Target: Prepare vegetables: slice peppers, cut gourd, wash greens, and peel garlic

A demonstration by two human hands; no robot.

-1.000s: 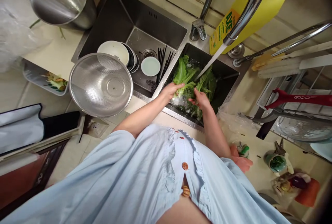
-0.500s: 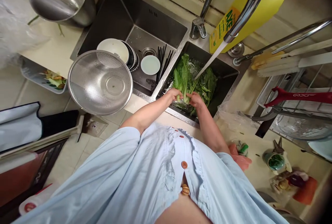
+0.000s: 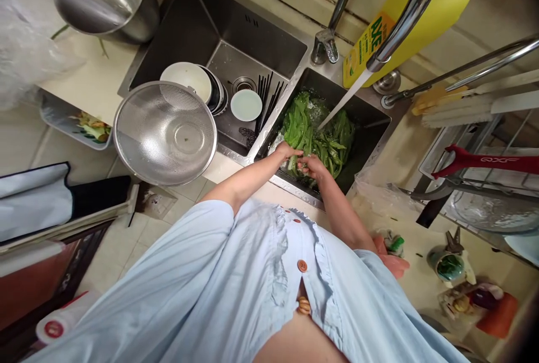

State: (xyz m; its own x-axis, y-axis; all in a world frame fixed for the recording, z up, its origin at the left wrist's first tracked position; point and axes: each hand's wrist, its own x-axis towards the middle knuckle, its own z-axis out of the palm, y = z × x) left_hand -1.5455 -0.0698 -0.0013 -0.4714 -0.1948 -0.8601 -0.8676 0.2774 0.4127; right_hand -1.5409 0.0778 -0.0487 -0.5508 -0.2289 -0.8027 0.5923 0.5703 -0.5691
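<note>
- Head view: both forearms reach forward and down over the near rim of the right basin, elbows bent and wrists close together.
- The left hand is palm down at the basin's near left corner, its fingers closed over the stalk ends of the leafy greens.
- The right hand sits just beside it, touching the same bunch, fingers curled shut around the stalks.
- The greens lie inside the right basin, leaves fanned away from the hands toward its far wall.
- One stream of water falls slanting into the basin from the curved faucet above it and lands on the leaves.
- Counted: two hands, one bunch of greens, two basins and two faucets, of which one is running.
- One steel colander rests left of the right basin, over the near edge of the left basin.
- The left basin holds one stack of bowls, one small pale dish and a bundle of dark chopsticks, too many to count.
- One yellow bottle stands behind the right basin.
</note>
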